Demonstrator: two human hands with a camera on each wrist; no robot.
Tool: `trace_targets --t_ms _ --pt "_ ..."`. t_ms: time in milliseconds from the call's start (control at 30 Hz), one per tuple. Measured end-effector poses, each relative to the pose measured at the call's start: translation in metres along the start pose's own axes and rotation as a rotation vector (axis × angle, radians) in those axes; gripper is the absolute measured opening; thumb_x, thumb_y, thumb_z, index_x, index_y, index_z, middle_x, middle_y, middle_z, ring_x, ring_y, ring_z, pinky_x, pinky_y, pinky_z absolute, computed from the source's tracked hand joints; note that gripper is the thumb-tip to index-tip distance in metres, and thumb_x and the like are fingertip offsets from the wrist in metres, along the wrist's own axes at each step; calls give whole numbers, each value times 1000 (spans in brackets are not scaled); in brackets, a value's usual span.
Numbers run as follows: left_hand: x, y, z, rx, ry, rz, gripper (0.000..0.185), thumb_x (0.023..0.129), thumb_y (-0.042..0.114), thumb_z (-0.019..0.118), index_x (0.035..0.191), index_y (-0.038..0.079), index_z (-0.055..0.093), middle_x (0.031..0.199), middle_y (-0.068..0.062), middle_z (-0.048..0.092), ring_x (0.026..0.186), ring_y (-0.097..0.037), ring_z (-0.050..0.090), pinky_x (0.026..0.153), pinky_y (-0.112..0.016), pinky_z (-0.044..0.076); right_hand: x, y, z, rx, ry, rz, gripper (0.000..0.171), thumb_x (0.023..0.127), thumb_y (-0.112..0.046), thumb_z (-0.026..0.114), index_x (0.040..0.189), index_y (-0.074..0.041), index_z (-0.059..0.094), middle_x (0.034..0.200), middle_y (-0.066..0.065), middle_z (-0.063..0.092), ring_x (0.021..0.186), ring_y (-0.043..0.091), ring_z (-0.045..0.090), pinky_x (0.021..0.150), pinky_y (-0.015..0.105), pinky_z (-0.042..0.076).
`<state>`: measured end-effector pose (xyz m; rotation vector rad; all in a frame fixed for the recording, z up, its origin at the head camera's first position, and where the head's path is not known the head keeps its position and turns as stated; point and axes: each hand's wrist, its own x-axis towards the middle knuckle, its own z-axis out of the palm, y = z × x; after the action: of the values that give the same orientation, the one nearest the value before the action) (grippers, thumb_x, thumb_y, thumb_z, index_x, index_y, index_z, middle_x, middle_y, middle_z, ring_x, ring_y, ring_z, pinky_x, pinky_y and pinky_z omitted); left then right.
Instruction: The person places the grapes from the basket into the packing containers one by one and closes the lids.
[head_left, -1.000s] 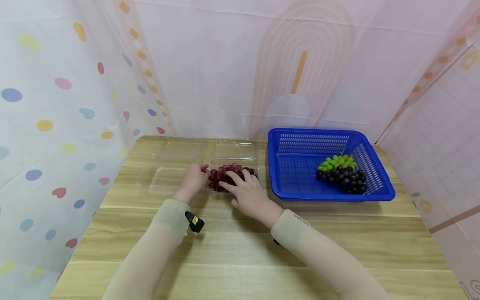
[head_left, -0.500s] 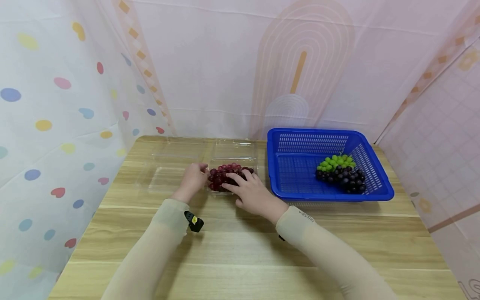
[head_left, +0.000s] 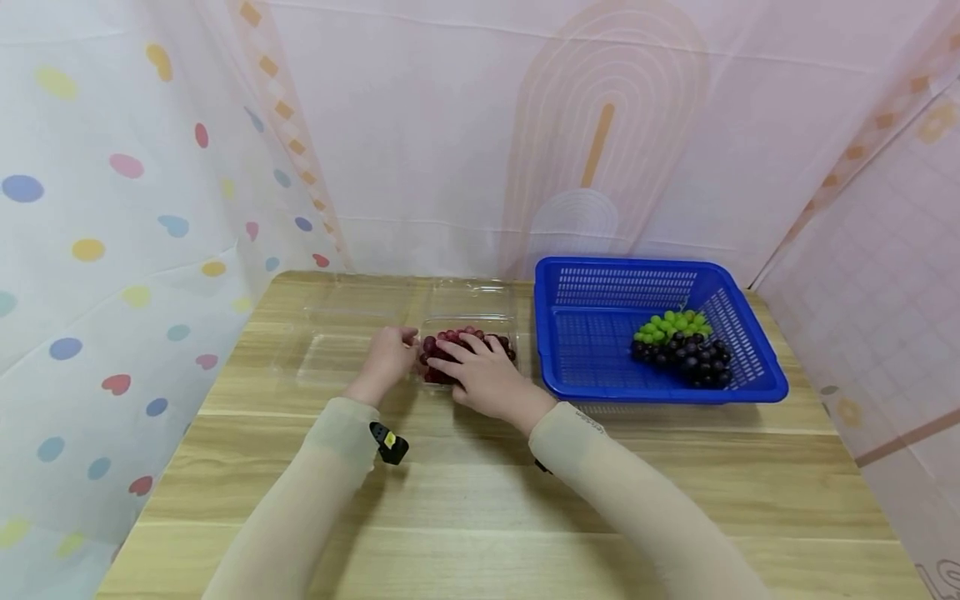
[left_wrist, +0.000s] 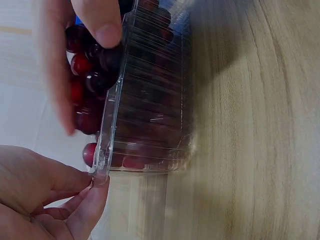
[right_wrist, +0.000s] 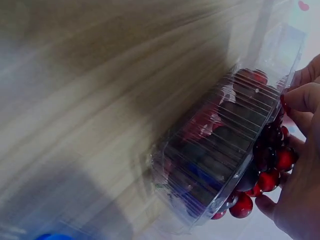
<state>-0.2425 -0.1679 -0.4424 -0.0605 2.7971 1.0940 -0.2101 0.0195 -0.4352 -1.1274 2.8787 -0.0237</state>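
Note:
A clear plastic clamshell box [left_wrist: 152, 107] holds red grapes [left_wrist: 87, 117] heaped up to its rim. At the left corner, my left hand [head_left: 386, 360] pinches that rim between thumb and finger, plainest in the left wrist view. From the right, my right hand [head_left: 491, 379] lies across the top of the grapes, its fingers spread and fairly straight. The palm and fingers cover part of the bunch in the head view. Behind the grapes the box's lid [head_left: 471, 298] is flipped back.
A second clear clamshell box [head_left: 333, 358] lies opened out to the left. On the right stands a blue slotted basket [head_left: 551, 350], with green grapes [head_left: 663, 327] and black grapes [head_left: 693, 358] at its right end. Hanging cloth [head_left: 427, 125] borders the wooden table [head_left: 450, 517].
My right hand has shifted slightly right, then back left over the red grapes, its fingers moving across the top. The left hand stays at the box's corner.

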Motion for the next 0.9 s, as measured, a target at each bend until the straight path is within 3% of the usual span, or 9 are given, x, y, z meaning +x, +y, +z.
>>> trace_targets --t_ms 233,367,467,567,667,800,900 --pt "0 0 0 -36 -6 -6 39 94 6 50 130 -8 52 114 -22 62 85 -24 60 63 -24 48 11 -6 2 -83 -38 -21 52 94 -35 48 145 -35 36 154 -9 28 142 25 23 114 55 19" --pt "-2 1 -1 -28 -8 -5 39 94 7 50 130 -8 51 114 -22 62 88 -24 60 65 -24 48 11 -4 4 -58 -32 -4 53 96 -33 44 147 -35 32 156 -9 24 143 25 21 116 54 18" --pt "-2 1 -1 -16 -1 -1 39 94 7 50 129 -8 52 112 -22 63 89 -25 61 65 -25 48 7 -2 2 0 23 11 56 94 -29 47 148 -31 32 156 -5 26 142 26 22 116 52 18" --pt "-1 1 0 -15 7 2 38 93 5 50 128 -9 53 111 -23 64 90 -27 62 66 -25 49 0 -2 -1 82 124 70 62 89 -25 55 147 -25 35 153 2 31 140 29 26 113 53 25" --pt "-1 2 1 -15 10 0 38 93 4 51 128 -9 53 111 -23 64 94 -28 61 67 -25 48 -9 -6 -5 151 167 211 69 85 -26 60 147 -17 33 151 11 31 136 34 30 111 52 30" --pt "-2 2 0 -22 8 -9 38 93 3 50 129 -9 52 112 -24 63 92 -28 61 63 -23 46 -21 -14 -9 224 38 382 82 85 -35 62 150 -6 21 155 21 17 138 38 28 112 50 30" --pt "-2 1 0 -24 10 -12 38 93 3 49 129 -9 52 113 -24 63 88 -26 60 60 -22 45 -28 -19 -11 249 -58 408 89 86 -39 63 151 -2 15 157 22 8 140 35 25 113 48 29"
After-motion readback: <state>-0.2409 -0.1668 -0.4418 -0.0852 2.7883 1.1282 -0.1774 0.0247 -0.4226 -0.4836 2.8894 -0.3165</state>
